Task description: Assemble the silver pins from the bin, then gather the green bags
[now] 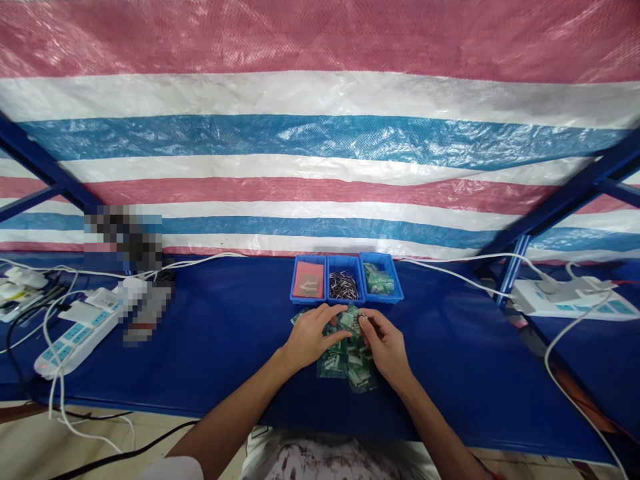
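Several small clear-green plastic packets (360,370) with pale pieces inside lie in a loose pile on the blue table, between and under my hands. My left hand (311,337) rests over the left side of the pile, thumb and fingers apart in a curve, with packets showing between them. On the right side, my right hand (387,343) is closed, thumb and index finger pinched together at the upper edge of the pile. What sits in that pinch is too small to make out. Just beyond my fingers, a blue bin (384,298) holds more green packets.
Left of that bin stand a blue bin (343,301) of small metal pieces and another blue bin (309,301) with a pinkish-red lining. White power strips (75,343) with trailing cables lie at both sides. A striped tarp (320,140) hangs behind the blue table (225,333).
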